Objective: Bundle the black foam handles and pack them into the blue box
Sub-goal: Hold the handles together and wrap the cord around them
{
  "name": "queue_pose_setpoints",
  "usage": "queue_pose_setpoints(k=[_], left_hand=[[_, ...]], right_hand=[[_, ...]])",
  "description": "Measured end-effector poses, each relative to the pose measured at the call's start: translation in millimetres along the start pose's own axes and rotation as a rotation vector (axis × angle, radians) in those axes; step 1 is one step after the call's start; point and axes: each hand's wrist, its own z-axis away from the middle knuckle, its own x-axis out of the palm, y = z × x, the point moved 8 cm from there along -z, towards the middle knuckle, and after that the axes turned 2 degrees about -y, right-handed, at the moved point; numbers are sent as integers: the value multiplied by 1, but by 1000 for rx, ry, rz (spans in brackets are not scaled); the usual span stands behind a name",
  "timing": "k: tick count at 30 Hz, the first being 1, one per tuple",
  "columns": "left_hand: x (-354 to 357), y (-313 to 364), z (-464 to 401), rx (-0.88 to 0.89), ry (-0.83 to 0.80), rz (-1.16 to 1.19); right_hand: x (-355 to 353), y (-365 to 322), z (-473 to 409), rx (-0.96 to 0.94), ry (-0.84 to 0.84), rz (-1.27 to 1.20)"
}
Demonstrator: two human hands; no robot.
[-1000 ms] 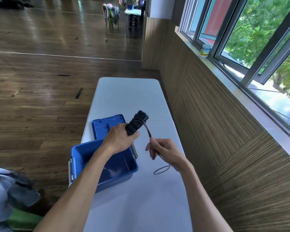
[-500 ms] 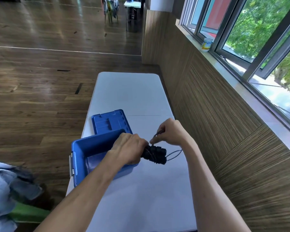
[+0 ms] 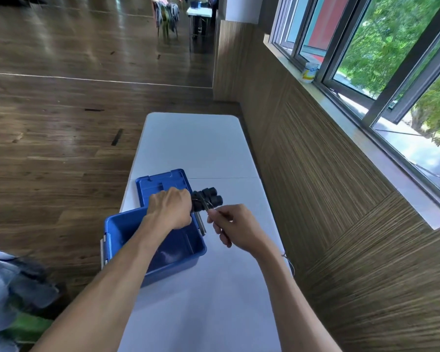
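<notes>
**Head view: foam handle bundle held above the box rim**

1. Left hand [image 3: 170,209]: the fingers are clenched around the black foam handles [image 3: 208,198]. The back of the hand faces the camera, so the fingertips themselves are hidden beneath the grip. The round ends of the handles project past the thumb side of the fist, toward the window wall.

2. Right hand [image 3: 235,227]: thumb and forefinger are pinched together on a thin dark cord [image 3: 205,204]. The remaining fingers are curled loosely under the palm. The cord runs from the pinch point up and across the handle ends, which lie just beyond the fingertips; how many turns it makes around the bundle cannot be told.

3. Blue box [image 3: 117,226]: it stands open on the white table [image 3: 193,146], directly below the left wrist and forearm. The bundle sits over the box's far right corner, above the rim and not inside. A grey latch on the box wall hangs just below the left knuckles.

4. Blue lid [image 3: 160,180]: it lies flat on the table past the left knuckles, touching or just beside the far wall of the box.

5. The two hands are near each other, separated by the handle ends and the cord.
</notes>
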Motion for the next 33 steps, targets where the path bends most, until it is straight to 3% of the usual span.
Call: queue_pose_setpoints(k=[3,6,9,16,20,25,29,33], left_hand=[[-5,-4,-1,-3,18,89],[-5,-6,0,24,48,176],[-7,2,7,117,77,212],[-7,31,29,377,72,153],[6,53,36,450,50,68],[15,70,38,448,55,-70],[14,78,32,394,74,-207],[11,66,22,268,102,-220]], right_hand=[[12,15,4,35,-81,-139],[22,32,6,94,-167,-122],[17,43,4,156,-150,-84],[-33,43,-15,189,-34,484],[-49,32,-23,145,-143,463],[-58,15,-22,158,-177,494],[-54,-4,-23,144,-72,615],[-50,-17,-16,138,79,555]])
